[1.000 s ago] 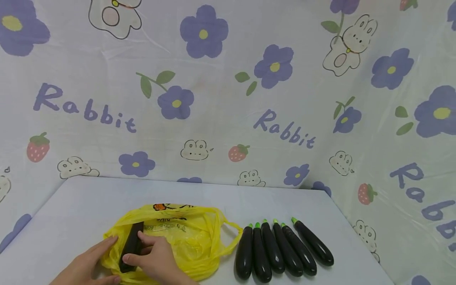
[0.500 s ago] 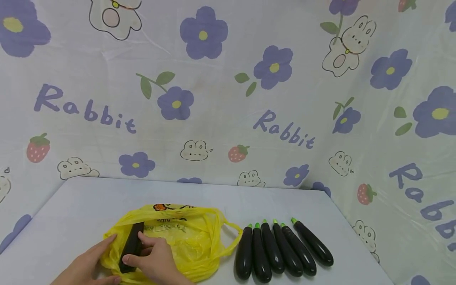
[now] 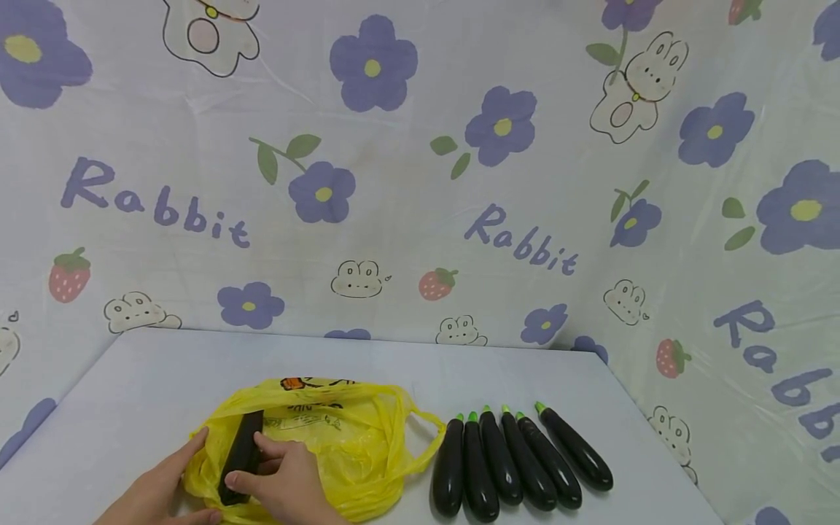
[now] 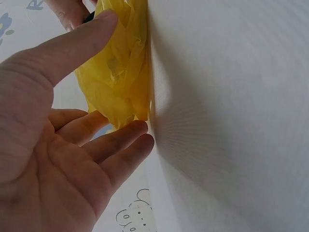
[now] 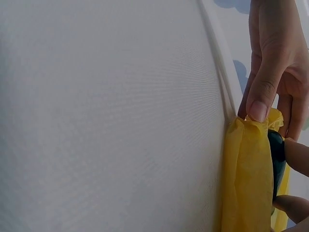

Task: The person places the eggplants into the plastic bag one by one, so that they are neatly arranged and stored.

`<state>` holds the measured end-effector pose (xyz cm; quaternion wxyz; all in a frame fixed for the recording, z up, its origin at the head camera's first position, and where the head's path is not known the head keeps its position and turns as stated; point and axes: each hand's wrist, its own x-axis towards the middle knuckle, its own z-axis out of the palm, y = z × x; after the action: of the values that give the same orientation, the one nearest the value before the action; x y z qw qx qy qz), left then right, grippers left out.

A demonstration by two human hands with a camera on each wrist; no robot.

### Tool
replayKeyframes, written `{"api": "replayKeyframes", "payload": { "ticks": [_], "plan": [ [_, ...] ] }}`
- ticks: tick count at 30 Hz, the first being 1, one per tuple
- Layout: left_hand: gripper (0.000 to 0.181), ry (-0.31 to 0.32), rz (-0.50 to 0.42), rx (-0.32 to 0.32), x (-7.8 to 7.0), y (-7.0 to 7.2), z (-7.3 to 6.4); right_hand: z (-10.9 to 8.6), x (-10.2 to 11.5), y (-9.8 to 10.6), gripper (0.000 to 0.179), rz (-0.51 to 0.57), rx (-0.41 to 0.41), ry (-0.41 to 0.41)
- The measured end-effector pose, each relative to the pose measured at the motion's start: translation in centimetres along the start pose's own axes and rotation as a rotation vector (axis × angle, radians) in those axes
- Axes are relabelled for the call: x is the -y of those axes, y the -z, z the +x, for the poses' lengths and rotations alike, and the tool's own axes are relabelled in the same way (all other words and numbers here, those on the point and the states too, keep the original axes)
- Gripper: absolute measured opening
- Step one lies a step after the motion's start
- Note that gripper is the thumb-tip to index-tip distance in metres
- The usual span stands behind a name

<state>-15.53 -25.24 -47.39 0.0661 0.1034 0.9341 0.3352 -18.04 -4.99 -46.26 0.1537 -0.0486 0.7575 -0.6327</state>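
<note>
Taking the yellow bag (image 3: 367,456) as our clock, we begin at its left edge. Between 8 and 9 o'clock, our left hand (image 3: 141,492) rests against it with thumb and fingers apart; the left wrist view shows the fingers nearly straight along the plastic. Just inside, towards 9 o'clock, a dark eggplant (image 3: 241,456) stands tilted in the bag's mouth, its upper end leaning towards 1 o'clock under the yellow rim. Our right hand (image 3: 292,477), reaching in from 6 o'clock, has it pinched between thumb and fingers. At 3 o'clock the bag's handle (image 3: 425,463) loops out over the white table (image 3: 164,379). Beyond it lie six glossy eggplants (image 3: 504,467): five close together, green tips roughly towards 12 o'clock, and a sixth angled just beside them, its tip between 10 and 11. Behind everything hangs a rabbit-and-flower cloth (image 3: 394,175).
</note>
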Motion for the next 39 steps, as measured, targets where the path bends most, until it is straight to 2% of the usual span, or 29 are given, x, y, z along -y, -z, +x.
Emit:
{"api": "replayKeyframes", "payload": {
  "ticks": [8,17,20,39],
  "plan": [
    [0.112,0.01,0.015,0.004,-0.03,-0.06,0.11,0.04,-0.04,0.03,0.052,-0.019,-0.009,-0.01],
    [0.111,0.079,0.018,0.035,-0.77,-0.02,0.17,0.03,-0.04,0.06,0.051,-0.017,-0.007,-0.005],
    [0.111,0.085,0.025,0.034,-0.82,-0.04,0.18,0.03,-0.05,0.04,0.05,-0.005,-0.004,0.0],
    [0.102,0.001,0.043,-0.017,-0.1,-0.23,-0.04,0.05,-0.04,0.03,0.05,-0.007,-0.025,-0.02]
  ]
}}
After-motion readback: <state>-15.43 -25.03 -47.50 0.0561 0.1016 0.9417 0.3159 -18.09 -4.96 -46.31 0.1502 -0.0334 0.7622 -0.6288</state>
